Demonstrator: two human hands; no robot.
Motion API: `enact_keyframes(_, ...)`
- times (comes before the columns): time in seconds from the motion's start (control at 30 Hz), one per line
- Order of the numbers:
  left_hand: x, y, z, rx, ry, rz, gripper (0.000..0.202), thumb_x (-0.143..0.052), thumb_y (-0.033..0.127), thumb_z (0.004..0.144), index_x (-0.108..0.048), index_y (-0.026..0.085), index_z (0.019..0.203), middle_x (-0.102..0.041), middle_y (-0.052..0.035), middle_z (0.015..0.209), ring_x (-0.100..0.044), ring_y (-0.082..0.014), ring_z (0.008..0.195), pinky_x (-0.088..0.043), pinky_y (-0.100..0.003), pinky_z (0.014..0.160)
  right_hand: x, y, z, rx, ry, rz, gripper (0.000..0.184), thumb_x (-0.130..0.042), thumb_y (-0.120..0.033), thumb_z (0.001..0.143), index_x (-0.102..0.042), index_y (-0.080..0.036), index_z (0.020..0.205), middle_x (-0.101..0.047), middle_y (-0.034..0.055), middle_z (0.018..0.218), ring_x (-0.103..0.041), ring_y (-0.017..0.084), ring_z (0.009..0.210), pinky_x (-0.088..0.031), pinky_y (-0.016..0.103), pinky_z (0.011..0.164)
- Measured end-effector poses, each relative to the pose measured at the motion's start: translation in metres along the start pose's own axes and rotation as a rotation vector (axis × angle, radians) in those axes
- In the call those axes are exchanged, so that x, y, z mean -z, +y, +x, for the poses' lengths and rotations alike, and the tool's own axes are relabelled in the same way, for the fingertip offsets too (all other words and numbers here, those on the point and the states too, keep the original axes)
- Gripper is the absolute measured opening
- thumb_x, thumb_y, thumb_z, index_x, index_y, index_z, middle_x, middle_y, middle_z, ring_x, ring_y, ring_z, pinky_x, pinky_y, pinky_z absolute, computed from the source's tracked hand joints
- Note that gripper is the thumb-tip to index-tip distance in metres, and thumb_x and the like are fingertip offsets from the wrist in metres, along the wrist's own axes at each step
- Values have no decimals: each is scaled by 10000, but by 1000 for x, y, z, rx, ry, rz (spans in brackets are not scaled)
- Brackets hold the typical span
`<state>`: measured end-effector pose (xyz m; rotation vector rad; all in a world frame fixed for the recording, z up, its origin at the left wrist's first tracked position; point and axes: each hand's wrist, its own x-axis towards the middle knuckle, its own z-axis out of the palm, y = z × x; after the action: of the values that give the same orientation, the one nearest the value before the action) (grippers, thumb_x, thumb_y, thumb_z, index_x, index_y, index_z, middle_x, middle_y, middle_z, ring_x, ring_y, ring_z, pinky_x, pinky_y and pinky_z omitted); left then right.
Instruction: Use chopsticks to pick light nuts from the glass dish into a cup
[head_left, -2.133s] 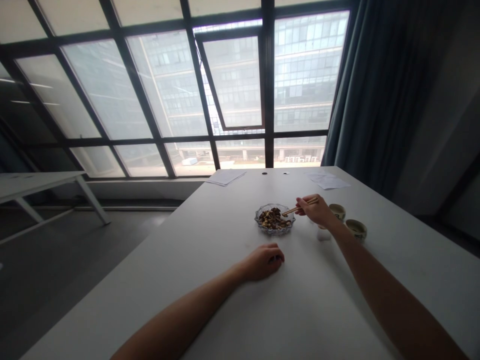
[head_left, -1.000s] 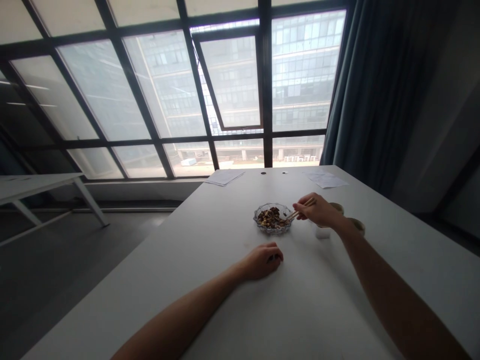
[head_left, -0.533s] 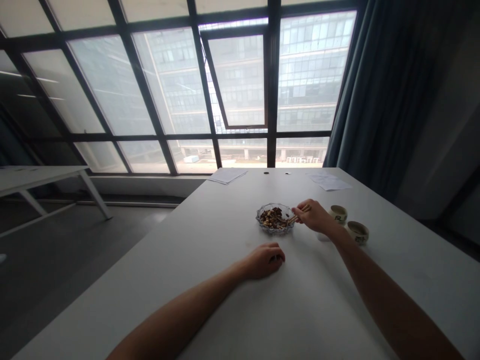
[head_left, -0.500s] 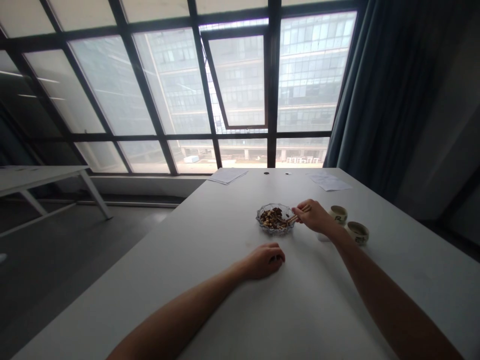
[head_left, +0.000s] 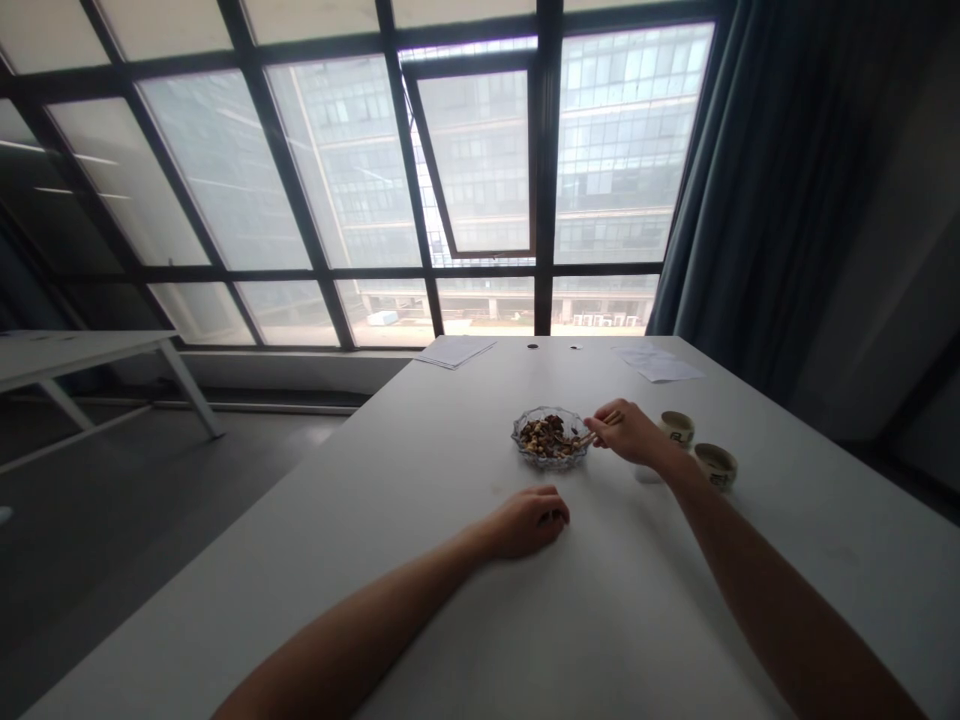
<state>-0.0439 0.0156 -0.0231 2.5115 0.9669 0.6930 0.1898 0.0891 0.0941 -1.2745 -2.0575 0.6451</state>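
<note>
Right hand (head_left: 628, 434) is pinching thin wooden chopsticks (head_left: 604, 421), tips down in a clear cut-glass dish (head_left: 551, 464) of brown mixed nuts (head_left: 545, 435) on the white desk (head_left: 675, 610). Can't tell if it's got a piece. Left hand (head_left: 529, 522) sits curled nearby, nothing visible in it.

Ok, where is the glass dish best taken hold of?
Pinch the glass dish at its near rim with the left hand, coming from the near side: it sits flat and shallow, food fills its middle, and chopsticks in the right hand reach its right side.
</note>
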Motion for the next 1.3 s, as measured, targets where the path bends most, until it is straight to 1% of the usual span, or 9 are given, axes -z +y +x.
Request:
enact_keyframes(0.27, -3, -1, 1, -9, 9, -3, 175, -587, 124, 898, -715, 179, 1003, -663, -40, 967, -605, -143, 826, -477, -207, 781, -9, 8, 5, 33, 30, 34, 358, -608, -344, 933, -696, -167, 634, -724, 89, 603, -694, 206, 566, -477, 260, 506)
enact_keyframes(0.5, -2, -2, -1, -18, 13, -6, 170, -580, 136, 910, -711, 183, 1009, -670, -47, 983, -616, -150, 847, -480, -214, 807, 0, 9, 4, 10, 72, 125, 318, -642, -365, 932, -737, -153, 714, -755, 111, 673, -732, 224, 615, -546, 269, 541)
enact_keyframes(0.63, 1, 0, -1, -6, -6, 2, 176, -575, 145, 917, -716, 186, 1014, -675, -51, 988, -621, -154, 848, -483, -218, 807, 24, 9, 3, -34, 136, 198, 278, -683, -370, 918, -746, -149, 762, -773, 127, 732, -755, 239, 654, -581, 281, 562)
enact_keyframes(0.77, 0, 1, 0, -1, -3, 4, 177, -583, 141, 913, -717, 186, 1019, -679, -51, 994, -622, -154, 851, -483, -219, 804, 67, 19, -4, -65, 290, 176, 247, -736, -394, 884, -757, -158, 813, -785, 132, 789, -765, 258, 682, -599, 301, 577)
enact_keyframes(0.87, -2, 2, 1, 1, 0, 6, 183, -585, 133, 909, -717, 188, 1024, -678, -51, 996, -621, -155, 856, -483, -220, 797, 101, 32, -12, -173, 471, 66, 209, -726, -354, 884, -756, -154, 834, -769, 134, 742, -764, 265, 674, -579, 306, 569)
enact_keyframes(0.97, -4, 2, 3, 5, -2, 8, 183, -586, 132, 907, -719, 186, 1021, -675, -51, 986, -618, -155, 846, -483, -223, 792, 126, 50, -18, -307, 529, -62, 195, -689, -316, 900, -736, -159, 794, -742, 140, 684, -763, 270, 714, -561, 322, 631)
enact_keyframes(1.13, -8, -1, 4, 30, 1, -10, 185, -589, 124, 894, -724, 184, 1006, -663, -46, 967, -609, -150, 831, -482, -215, 773, 135, 75, -16, -414, 501, 4, 201, -666, -315, 907, -680, -186, 754, -732, 148, 706, -748, 265, 709, -572, 355, 689)
enact_keyframes(1.23, -9, -2, 5, 41, 5, -12, 194, -586, 122, 892, -726, 186, 1010, -662, -47, 971, -608, -151, 836, -483, -218, 779, 132, 82, -11, -400, 510, 20, 203, -675, -321, 910, -688, -185, 759, -729, 136, 693, -755, 261, 711, -597, 349, 696)
enact_keyframes(1.3, -10, -2, 5, 40, 6, -7, 191, -585, 125, 896, -725, 187, 1010, -660, -46, 970, -605, -149, 830, -481, -219, 775, 129, 83, -8, -370, 563, 24, 189, -694, -311, 904, -701, -174, 775, -727, 126, 674, -764, 264, 709, -610, 335, 661)
